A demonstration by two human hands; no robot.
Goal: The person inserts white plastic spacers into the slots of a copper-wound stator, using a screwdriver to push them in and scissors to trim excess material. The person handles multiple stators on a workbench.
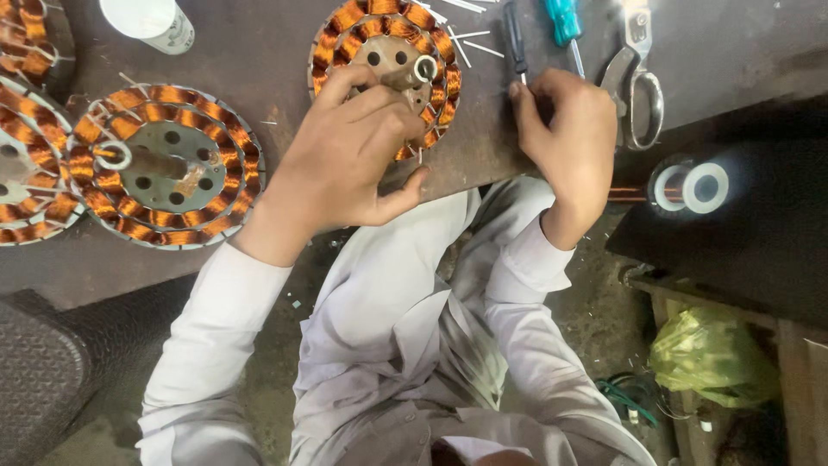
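Observation:
A round stator (384,52) wound with copper coils lies on the dark worktable (259,60), its metal shaft sticking up at the centre. My left hand (349,155) rests over its near side, fingers curled on the coils and around the shaft. My right hand (565,138) sits just right of the stator at the table's edge, fingers closed; whether it pinches anything is hidden. White slips of insulation (470,39) lie scattered between the stator and the tools.
A second wound stator (164,164) lies at left, with parts of others (26,164) at the frame edge. A white cup (151,22), two screwdrivers (565,26), scissors (638,86) and a wire spool (690,185) surround the work. A green bag (707,354) lies below right.

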